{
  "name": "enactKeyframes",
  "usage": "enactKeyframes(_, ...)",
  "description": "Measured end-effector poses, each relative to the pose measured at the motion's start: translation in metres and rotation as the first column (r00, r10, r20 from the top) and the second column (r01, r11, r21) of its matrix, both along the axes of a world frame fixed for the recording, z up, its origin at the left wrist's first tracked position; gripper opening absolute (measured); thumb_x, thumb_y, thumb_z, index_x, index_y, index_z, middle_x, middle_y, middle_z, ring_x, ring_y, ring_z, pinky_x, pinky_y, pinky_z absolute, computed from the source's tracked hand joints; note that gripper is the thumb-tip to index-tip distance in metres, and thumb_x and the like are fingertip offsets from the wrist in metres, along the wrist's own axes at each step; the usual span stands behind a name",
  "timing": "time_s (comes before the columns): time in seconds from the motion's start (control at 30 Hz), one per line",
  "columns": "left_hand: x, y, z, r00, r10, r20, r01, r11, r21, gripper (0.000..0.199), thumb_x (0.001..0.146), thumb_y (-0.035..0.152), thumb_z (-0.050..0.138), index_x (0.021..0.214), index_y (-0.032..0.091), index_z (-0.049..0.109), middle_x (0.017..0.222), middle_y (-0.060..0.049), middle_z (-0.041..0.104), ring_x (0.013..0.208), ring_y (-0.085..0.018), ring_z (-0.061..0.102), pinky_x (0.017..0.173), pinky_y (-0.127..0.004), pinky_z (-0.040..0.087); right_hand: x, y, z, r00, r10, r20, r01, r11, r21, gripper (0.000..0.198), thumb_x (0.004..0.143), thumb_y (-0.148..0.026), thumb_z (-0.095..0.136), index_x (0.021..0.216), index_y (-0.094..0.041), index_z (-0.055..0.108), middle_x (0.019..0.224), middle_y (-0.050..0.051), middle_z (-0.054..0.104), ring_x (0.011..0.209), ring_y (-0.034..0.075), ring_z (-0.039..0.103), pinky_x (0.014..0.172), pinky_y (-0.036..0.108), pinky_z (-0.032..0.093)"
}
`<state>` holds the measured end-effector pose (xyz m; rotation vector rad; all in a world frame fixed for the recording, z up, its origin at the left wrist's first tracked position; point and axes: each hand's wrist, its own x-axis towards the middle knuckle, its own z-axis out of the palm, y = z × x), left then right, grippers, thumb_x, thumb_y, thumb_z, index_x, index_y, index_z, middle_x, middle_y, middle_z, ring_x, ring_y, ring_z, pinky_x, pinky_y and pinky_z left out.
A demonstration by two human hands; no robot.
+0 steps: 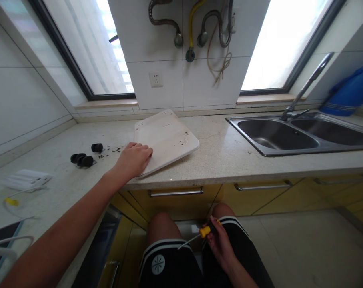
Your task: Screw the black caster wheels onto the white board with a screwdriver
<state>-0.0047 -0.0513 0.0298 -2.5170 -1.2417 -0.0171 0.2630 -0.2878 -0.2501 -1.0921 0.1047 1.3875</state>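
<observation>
A white board (pixel 166 134) with rounded corners and small screw holes lies at a slant on the countertop. My left hand (pixel 136 158) grips its near left edge, with the fingers curled over the top face; the thumb is hidden. Low over my lap, my right hand (pixel 219 240) is closed round a screwdriver (pixel 204 231) with a yellow and black handle, its shaft pointing left. Left of the board are several loose screws (pixel 118 149). Beyond them sit several black casters (pixel 87 161), one (pixel 96 147) apart from the others.
The pale countertop (pixel 211 160) runs along the wall over yellow drawers (pixel 175 204). At the right is a steel double sink (pixel 274 134) with a faucet (pixel 307 86) and a blue bag-like thing (pixel 349 90). A white power strip (pixel 26 179) and cables lie at the left.
</observation>
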Motion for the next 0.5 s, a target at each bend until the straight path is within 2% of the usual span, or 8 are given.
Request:
enactKeyframes(0.1, 0.0034, -0.0059, -0.0033, 0.998, -0.029, -0.064, 0.035, 0.995, 0.092, 0.034, 0.101, 0.01, 0.044, 0.1, 0.017, 0.078, 0.105, -0.018, 0.082, 0.108, -0.038, 0.076, 0.103, -0.053, 0.046, -0.001, 0.0007, -0.0002, 1.0, 0.002, 0.0, -0.002, 1.0, 0.005, 0.069, 0.05, -0.046, 0.109, 0.094, -0.022, 0.063, 0.07, -0.001, 0.077, 0.045, 0.006, 0.055, 0.041, 0.014, 0.044)
enactKeyframes(0.37, -0.0013, -0.0006, -0.0039, 0.989, -0.121, -0.08, 0.129, 0.986, 0.101, 0.03, 0.103, 0.011, 0.048, 0.096, 0.016, 0.077, 0.101, -0.017, 0.082, 0.104, -0.038, 0.076, 0.102, -0.052, 0.048, -0.0022, 0.0012, 0.0002, 1.0, -0.011, -0.004, 0.011, 1.0, 0.012, 0.07, 0.049, -0.046, 0.109, 0.093, -0.021, 0.062, 0.069, -0.001, 0.076, 0.045, 0.007, 0.057, 0.042, 0.014, 0.045)
enactKeyframes(0.5, -0.0013, 0.0006, -0.008, 0.996, -0.071, -0.058, 0.078, 0.988, 0.131, 0.028, 0.101, 0.008, 0.051, 0.095, 0.017, 0.077, 0.098, -0.015, 0.082, 0.1, -0.036, 0.077, 0.097, -0.051, 0.049, -0.0008, 0.0008, 0.0, 1.0, -0.006, -0.007, 0.006, 1.0, 0.0, 0.074, 0.048, -0.048, 0.109, 0.098, -0.021, 0.06, 0.071, -0.002, 0.076, 0.044, 0.007, 0.057, 0.042, 0.014, 0.045)
